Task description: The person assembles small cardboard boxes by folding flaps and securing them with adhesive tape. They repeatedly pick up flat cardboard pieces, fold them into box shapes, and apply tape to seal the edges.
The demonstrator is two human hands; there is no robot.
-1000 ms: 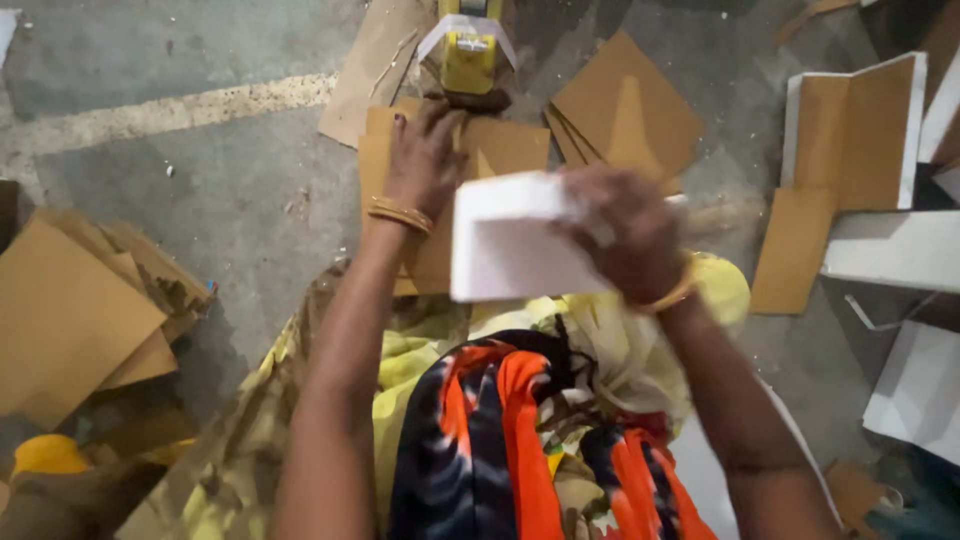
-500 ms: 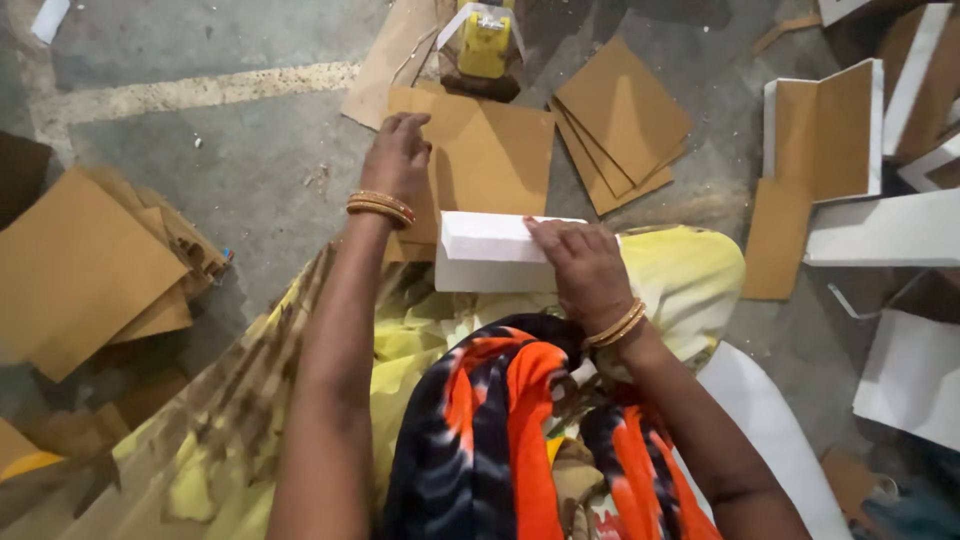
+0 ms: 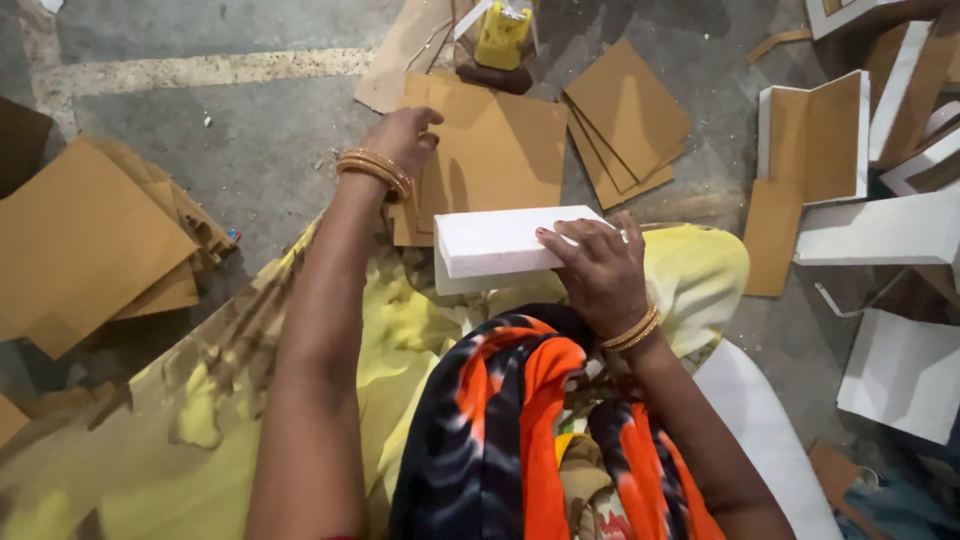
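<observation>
Step in hand, as judged: fetching a brown cardboard sheet [image 3: 490, 150] for the white box [image 3: 500, 245]. Right hand [image 3: 598, 268] lies fingers spread over the box's near end, steadying it on the lap. Left hand [image 3: 405, 135] rests half-curled on the sheet ahead, gripping nothing yet. Next move calls for pinching the sheet's edge.

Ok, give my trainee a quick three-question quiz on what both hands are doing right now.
1. True or false: the right hand rests on the white box.
2. What does the left hand touch: A) yellow bottle, B) brown cardboard sheet, C) bare floor?
3. What lies under the white box?

Key: 1 true; 2 B; 3 the person's lap, covered in yellow cloth.
</observation>
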